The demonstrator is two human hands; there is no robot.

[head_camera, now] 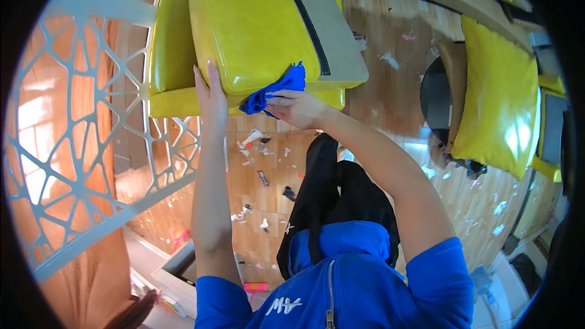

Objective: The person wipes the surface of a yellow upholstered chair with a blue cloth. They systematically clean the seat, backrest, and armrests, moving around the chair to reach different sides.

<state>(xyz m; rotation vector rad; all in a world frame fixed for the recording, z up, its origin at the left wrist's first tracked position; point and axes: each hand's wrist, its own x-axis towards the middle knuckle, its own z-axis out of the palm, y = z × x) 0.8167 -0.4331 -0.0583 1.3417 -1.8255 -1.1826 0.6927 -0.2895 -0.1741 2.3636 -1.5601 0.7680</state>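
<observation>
A yellow leather-like seat cushion (251, 23) is tilted up on a yellow sofa seat (170, 45), with its grey underside (320, 23) and a black strip (304, 18) showing at the right. My left hand (212, 89) rests against the cushion's left front corner, thumb and fingers apart. In my right hand (297, 107) is a crumpled blue cloth (279, 89), pressed to the cushion's near edge. Part of the cloth stands up past my fingers against the yellow face.
A white lattice screen (82, 100) stands along the left. Scraps of litter (251, 139) are strewn over the wooden floor (256, 155). Another yellow cushion (498, 105) leans at the right beside a dark round object (434, 96). An open drawer (176, 265) is at lower left.
</observation>
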